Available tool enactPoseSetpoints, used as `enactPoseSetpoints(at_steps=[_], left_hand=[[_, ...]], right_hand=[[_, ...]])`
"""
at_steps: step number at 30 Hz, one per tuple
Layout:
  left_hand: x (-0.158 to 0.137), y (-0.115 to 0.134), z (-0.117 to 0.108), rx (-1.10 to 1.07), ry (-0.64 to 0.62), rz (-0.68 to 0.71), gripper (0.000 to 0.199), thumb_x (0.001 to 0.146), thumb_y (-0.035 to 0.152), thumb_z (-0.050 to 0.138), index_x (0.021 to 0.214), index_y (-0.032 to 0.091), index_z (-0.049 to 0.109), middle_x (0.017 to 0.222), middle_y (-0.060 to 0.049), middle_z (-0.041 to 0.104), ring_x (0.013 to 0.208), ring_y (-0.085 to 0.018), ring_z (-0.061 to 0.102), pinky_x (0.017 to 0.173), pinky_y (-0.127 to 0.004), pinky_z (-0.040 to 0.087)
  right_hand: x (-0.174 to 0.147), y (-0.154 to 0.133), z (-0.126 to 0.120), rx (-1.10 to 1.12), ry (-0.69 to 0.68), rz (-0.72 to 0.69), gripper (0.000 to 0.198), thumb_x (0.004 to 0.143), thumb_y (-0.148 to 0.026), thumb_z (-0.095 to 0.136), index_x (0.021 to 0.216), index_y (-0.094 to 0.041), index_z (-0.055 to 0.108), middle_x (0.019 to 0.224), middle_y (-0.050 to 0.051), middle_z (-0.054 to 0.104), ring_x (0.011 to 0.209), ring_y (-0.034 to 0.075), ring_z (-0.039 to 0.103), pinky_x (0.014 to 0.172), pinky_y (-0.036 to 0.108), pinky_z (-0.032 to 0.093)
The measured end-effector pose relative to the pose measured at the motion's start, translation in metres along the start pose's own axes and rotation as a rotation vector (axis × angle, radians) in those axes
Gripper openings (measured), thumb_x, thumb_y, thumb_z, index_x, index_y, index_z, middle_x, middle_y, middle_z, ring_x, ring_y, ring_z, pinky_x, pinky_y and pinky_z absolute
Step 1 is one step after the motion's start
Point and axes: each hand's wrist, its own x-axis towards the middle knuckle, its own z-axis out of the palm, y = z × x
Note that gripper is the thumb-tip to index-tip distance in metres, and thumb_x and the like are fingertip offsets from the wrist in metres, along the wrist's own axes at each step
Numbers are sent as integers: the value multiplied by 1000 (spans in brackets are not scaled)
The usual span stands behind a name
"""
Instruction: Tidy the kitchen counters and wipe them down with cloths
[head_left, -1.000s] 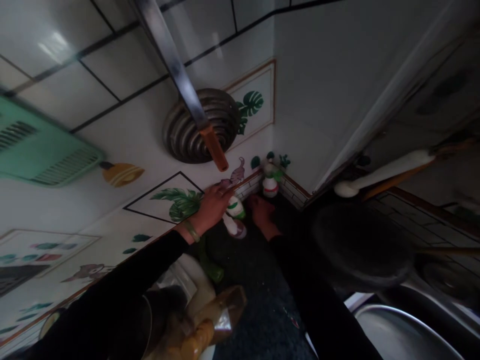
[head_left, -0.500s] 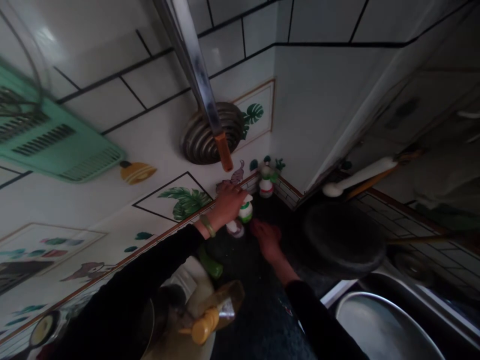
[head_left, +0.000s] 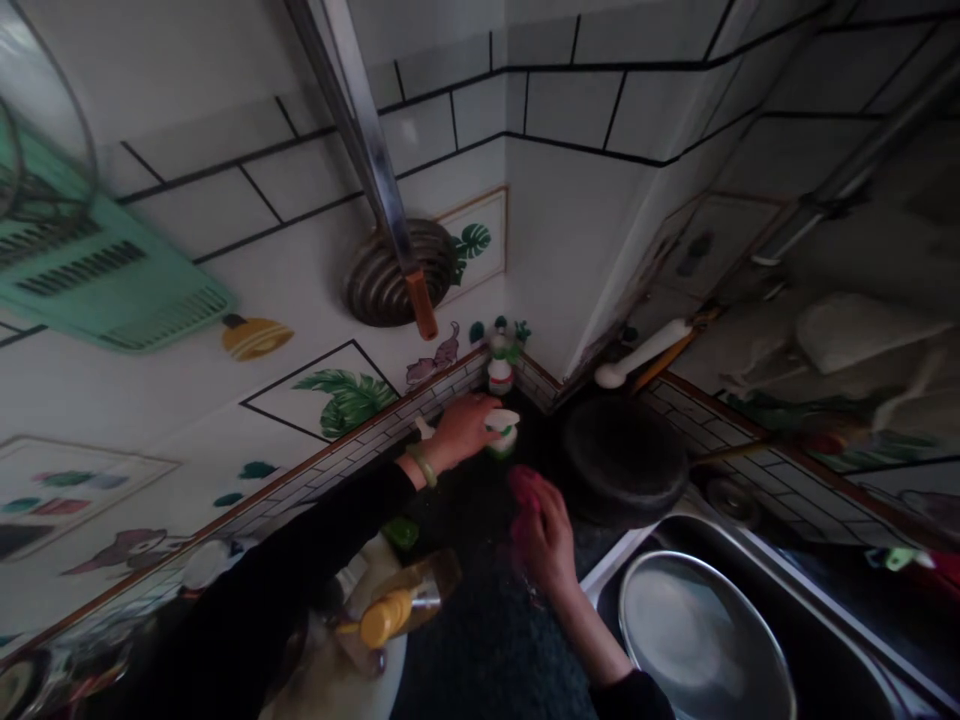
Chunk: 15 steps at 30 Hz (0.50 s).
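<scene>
My left hand (head_left: 466,430), with a bangle on the wrist, is closed around the top of a white spray bottle (head_left: 502,432) with a green label, over the dark counter. In my right hand (head_left: 550,540) is a bunched pinkish-red cloth (head_left: 527,488), just in front of the bottle and above the counter. A second white-and-red bottle (head_left: 500,374) stands in the corner behind. Just left of my left hand, a white nozzle-like tip (head_left: 424,428) shows; the rest of it is hidden.
Nearby on the dark counter (head_left: 465,640) lies a yellow-capped bottle (head_left: 412,605), partly over a pale round board or plate (head_left: 390,675). A black pan (head_left: 626,455) leans at right, beside a sink holding a metal basin (head_left: 701,635). A long-handled utensil (head_left: 390,200) hangs overhead.
My left hand has shifted the green-labelled bottle rightward, away from the wall. My right hand has come back toward me, lifting the cloth. The view has turned to the right.
</scene>
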Motion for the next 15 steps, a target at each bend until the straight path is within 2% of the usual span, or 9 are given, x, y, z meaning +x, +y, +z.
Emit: enactPoseSetpoints(at_steps=[4, 7, 11, 13, 15], left_hand=[[-2, -1, -3, -92, 26, -103, 26, 86, 27, 73, 112, 23, 73, 110, -6, 76, 104, -25, 69, 90, -33, 49], [-1, 2, -1, -101, 48, -162, 21, 88, 27, 69, 108, 20, 73, 106, -8, 76, 100, -25, 70, 86, -32, 50], [-4, 5, 6, -70, 78, -220, 15, 91, 21, 61, 98, 15, 73, 97, -12, 76, 92, -25, 72, 80, -33, 51], [-8, 5, 8, -92, 98, -206, 16, 90, 18, 61, 101, 15, 73, 100, -12, 76, 94, -25, 72, 83, -34, 51], [-12, 5, 7, -150, 101, -166, 26, 85, 19, 69, 111, 17, 72, 108, -11, 76, 101, -26, 71, 88, -34, 52]], right_hand=[[74, -52, 2, -83, 137, -123, 38, 102, -24, 47, 136, -25, 65, 143, 12, 56, 132, 25, 54, 110, 48, 49], [109, -69, 13, -250, 77, -169, 44, 96, -16, 49, 136, -21, 65, 140, 14, 58, 126, 29, 55, 108, 50, 49], [119, -74, 22, -352, -134, -244, 52, 87, -5, 49, 133, -21, 68, 140, 12, 61, 115, 29, 57, 101, 47, 52], [121, -74, 19, -307, -212, -285, 52, 85, -3, 48, 128, -23, 71, 138, 8, 64, 114, 27, 57, 100, 45, 52], [126, -74, 13, -262, -208, -283, 54, 83, -2, 47, 125, -24, 73, 135, 5, 66, 113, 26, 58, 101, 46, 52]])
